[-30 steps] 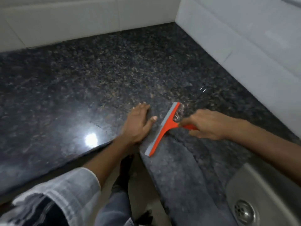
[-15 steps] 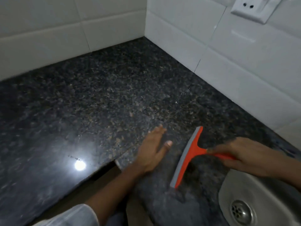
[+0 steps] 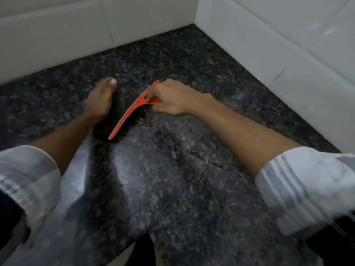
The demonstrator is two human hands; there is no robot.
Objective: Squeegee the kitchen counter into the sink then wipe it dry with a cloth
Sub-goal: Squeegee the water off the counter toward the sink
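An orange squeegee (image 3: 132, 112) with a grey blade lies slanted on the dark speckled granite counter (image 3: 172, 179), its blade edge down on the stone. My right hand (image 3: 172, 98) grips its handle from the right. My left hand (image 3: 100, 100) rests flat on the counter just left of the blade, fingers together and pointing away from me, holding nothing. The sink and the cloth are out of view.
White tiled walls (image 3: 269, 39) meet in a corner behind the counter, close to both hands. A thin crack (image 3: 209, 162) runs across the stone below my right forearm. The counter's front edge (image 3: 146, 239) has an inner corner near the bottom.
Both hands and the squeegee have moved deeper onto the counter towards the wall corner. The view has swung away from the sink, which has left the frame.
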